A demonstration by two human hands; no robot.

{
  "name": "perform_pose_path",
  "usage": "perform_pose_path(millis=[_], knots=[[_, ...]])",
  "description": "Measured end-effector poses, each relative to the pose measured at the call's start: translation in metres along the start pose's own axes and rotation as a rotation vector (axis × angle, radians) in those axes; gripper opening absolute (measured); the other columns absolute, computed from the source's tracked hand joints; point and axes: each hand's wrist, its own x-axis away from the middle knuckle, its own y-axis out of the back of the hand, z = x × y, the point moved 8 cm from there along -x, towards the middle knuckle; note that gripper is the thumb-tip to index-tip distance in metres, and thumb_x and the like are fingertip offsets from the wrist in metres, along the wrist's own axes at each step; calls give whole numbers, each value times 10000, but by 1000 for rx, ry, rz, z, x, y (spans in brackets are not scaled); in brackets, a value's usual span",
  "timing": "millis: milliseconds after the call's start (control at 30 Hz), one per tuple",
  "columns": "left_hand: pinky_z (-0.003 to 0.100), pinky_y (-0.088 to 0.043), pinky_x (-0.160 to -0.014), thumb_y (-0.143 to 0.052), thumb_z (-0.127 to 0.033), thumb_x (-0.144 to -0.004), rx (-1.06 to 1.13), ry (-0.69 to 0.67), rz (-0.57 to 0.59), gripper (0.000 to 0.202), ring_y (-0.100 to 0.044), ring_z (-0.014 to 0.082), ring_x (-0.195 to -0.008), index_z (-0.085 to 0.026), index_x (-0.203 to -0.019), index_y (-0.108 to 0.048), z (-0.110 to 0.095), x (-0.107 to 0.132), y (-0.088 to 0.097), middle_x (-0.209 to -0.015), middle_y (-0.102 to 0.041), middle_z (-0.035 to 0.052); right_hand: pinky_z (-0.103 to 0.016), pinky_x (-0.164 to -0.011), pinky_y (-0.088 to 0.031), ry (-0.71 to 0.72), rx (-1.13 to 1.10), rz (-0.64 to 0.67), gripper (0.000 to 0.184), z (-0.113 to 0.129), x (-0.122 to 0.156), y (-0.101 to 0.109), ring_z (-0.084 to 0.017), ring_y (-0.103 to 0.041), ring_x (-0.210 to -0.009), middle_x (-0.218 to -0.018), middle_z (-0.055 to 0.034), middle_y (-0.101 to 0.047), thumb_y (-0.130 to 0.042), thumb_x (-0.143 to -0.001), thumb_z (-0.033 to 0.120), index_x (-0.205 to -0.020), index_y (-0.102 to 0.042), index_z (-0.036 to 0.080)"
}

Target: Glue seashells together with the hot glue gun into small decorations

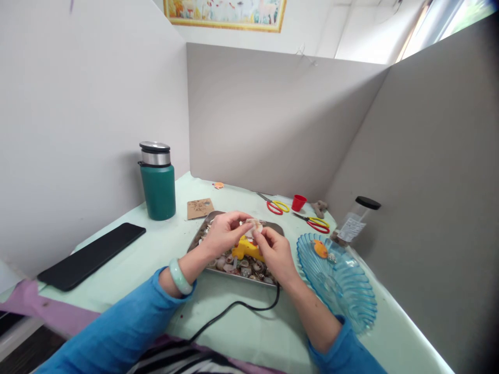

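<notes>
Pale shell (255,225) pinched between the fingertips of my left hand (224,234) and right hand (276,254), above the tray (278,228) and yellow tool (246,249), I judge a loosened grip could drop it among the loose shells (230,264).

shells (245,271) in tray (277,228) | flask (158,189) left | plate (346,293) right | 2 scissors (270,201) behind-right

Left grip (226,235) and right grip (276,253) hold a pale shell (255,225) over a tray (277,227).
</notes>
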Motion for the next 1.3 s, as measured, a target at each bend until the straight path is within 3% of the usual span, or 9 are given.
perform_pose_path(millis=[100,233,333,500,667,833,967,1300], knots=[[179,-383,-458,-575,-368,-798,-22,-7,1,277,-475,68,-495,-126,-895,-668,1,1,0,-723,-649,37,-204,-493,-322,-3,-41,-40,249,0,0,2,-93,-399,-516,-583,43,-482,-529,-827,404,-711,-535,184],[183,-389,-465,-578,-367,-796,-77,-35,0,267,-491,79,-519,-137,-889,-676,2,1,-1,-726,-646,35,-209,-523,-382,4,-150,-191,219,1,1,14,-94,-452,-555,-745,16,-570,-543,-826,396,-904,-573,194],[190,-407,-486,-577,-374,-795,-87,-50,18,281,-516,89,-553,-138,-904,-682,2,1,-2,-788,-660,54,-217,-544,-397,33,-135,-232,211,4,3,19,-97,-469,-567,-751,4,-585,-546,-827,383,-872,-597,182],[190,-415,-478,-603,-390,-772,-13,-14,50,303,-517,83,-538,-127,-903,-680,0,0,-4,-813,-659,66,-216,-519,-384,4,-147,-237,231,2,4,21,-94,-448,-533,-660,19,-561,-567,-810,395,-800,-602,167],[186,-390,-397,-615,-424,-751,122,137,122,355,-481,73,-412,-111,-917,-645,9,2,-11,-608,-601,14,-212,-489,-357,-36,-210,-205,257,-1,2,18,-92,-407,-499,-568,42,-492,-569,-801,419,-767,-588,165],[185,-395,-388,-606,-405,-764,135,138,164,355,-488,76,-380,-125,-979,-644,10,4,-13,-555,-567,-11,-208,-474,-346,-66,-228,-185,267,-2,2,16,-90,-397,-477,-511,58,-451,-574,-792,431,-749,-579,168],[179,-379,-371,-597,-418,-768,128,143,157,347,-485,66,-383,-122,-940,-656,11,4,-13,-643,-613,20,-204,-470,-341,-69,-233,-179,264,-1,2,16,-83,-382,-468,-493,63,-438,-588,-785,419,-717,-574,165],[174,-354,-356,-602,-420,-761,111,160,149,355,-468,64,-367,-114,-921,-681,12,5,-11,-592,-594,13,-209,-451,-340,-81,-233,-180,290,1,3,16,-83,-387,-460,-493,51,-448,-593,-771,437,-707,-575,154]])
